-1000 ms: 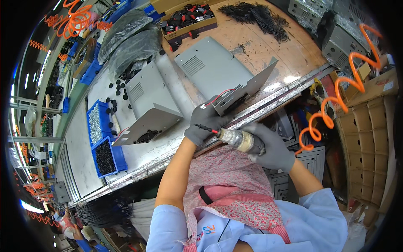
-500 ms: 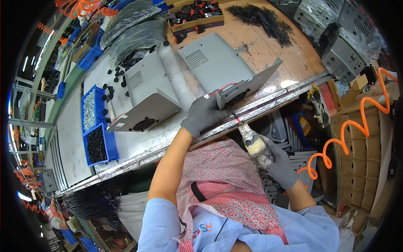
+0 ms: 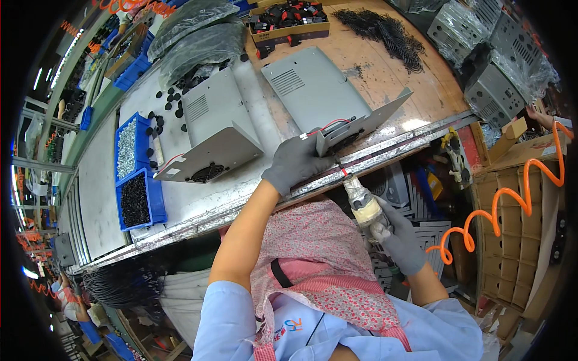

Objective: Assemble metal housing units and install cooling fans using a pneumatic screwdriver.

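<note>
My right hand (image 3: 402, 240), in a grey glove, is closed around a pale, tape-wrapped air screwdriver (image 3: 365, 207). The driver's red-and-dark bit points up to the front edge of a bent grey metal panel (image 3: 319, 84), beside my left hand. My gloved left hand (image 3: 296, 165) grips the panel's upright flange by its near corner, fingers partly hidden. A dark fan, mostly out of sight, sits on that flange, with a red wire (image 3: 331, 125) running above it. On the left stands a second grey panel (image 3: 214, 150), with a black fan (image 3: 208, 172) on its flange.
Blue bins hold silver screws (image 3: 126, 147) and black fasteners (image 3: 135, 201) at left. Behind are plastic-wrapped stacks (image 3: 201, 51), a carton of red-black parts (image 3: 289, 33) and dark wires (image 3: 385, 36). An orange coiled hose (image 3: 494, 210) hangs at right, near cardboard boxes and wrapped grey casings (image 3: 494, 90).
The whole view has shifted slightly. Both hands keep their grip, and the driver stays at the panel's edge. Another person's arm now shows at the far right.
</note>
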Demonstrator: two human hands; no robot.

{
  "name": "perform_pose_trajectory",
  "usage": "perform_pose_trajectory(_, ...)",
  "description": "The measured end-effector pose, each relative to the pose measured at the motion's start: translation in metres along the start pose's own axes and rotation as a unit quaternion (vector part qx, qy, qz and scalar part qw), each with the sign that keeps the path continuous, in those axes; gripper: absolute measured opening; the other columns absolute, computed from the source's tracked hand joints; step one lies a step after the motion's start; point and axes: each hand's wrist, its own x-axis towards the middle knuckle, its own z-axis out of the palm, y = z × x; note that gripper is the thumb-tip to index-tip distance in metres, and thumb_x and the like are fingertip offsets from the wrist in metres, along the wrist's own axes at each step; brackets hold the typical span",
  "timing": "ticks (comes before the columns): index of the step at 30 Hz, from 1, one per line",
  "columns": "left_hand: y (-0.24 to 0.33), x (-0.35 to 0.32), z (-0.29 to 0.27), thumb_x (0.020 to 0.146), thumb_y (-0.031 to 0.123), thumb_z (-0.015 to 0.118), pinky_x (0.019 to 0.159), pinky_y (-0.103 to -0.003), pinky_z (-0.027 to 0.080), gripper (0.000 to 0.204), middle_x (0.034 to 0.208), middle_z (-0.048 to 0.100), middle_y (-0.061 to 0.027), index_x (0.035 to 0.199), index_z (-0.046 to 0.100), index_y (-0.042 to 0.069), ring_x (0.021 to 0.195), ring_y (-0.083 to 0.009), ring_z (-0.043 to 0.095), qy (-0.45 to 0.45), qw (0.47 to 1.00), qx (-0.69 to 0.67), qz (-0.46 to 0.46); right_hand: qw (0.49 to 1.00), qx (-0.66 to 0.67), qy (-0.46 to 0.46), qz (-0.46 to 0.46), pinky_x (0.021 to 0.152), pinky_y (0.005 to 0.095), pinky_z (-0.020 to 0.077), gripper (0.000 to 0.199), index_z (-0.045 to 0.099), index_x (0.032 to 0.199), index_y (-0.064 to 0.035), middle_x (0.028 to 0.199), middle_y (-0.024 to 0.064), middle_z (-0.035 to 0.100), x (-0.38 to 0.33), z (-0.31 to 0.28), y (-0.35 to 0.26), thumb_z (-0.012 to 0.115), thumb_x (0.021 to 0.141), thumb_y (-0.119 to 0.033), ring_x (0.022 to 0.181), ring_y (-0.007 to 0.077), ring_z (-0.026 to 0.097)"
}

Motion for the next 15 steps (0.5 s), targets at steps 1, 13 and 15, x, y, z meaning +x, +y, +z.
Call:
perform_pose_trajectory(1,0.002,-0.002,0.001,0.071,0.036,0.069,0.074,-0.038,0.047,0.042,0.089,0.064,-0.0144,0.104,0.057,0.013,0.085,-0.0326,0.061,0.014,1.000,-0.018,0.007,1.000,-0.001,-0.001,0.000,0.063,0.0238,0.0483,0.059,0.029,0.138,0.0004,0.098,0.0091,0.057,0.001,0.001,0.002,0.052,0.085,-0.012,0.075,0.0110,0.057)
perform_pose_trajectory(13,-0.001,-0.004,0.008,0.074,0.035,0.067,0.075,-0.039,0.046,0.036,0.090,0.064,-0.0126,0.102,0.055,0.015,0.086,-0.0307,0.061,0.056,0.998,0.019,0.016,0.949,0.277,-0.059,0.136,0.054,0.0341,0.0525,0.066,0.050,0.106,-0.0031,0.078,0.0106,0.060,-0.004,0.009,-0.017,0.055,0.078,-0.063,0.060,0.0172,0.059)
perform_pose_trajectory(15,0.004,-0.008,0.006,0.075,0.036,0.066,0.076,-0.038,0.046,0.036,0.091,0.064,-0.0121,0.102,0.056,0.015,0.087,-0.0305,0.061,0.068,0.997,0.016,0.026,0.949,0.273,-0.097,0.121,0.054,0.0334,0.0518,0.067,0.050,0.106,-0.0032,0.079,0.0108,0.060,0.002,0.007,-0.006,0.055,0.078,-0.063,0.060,0.0171,0.059)
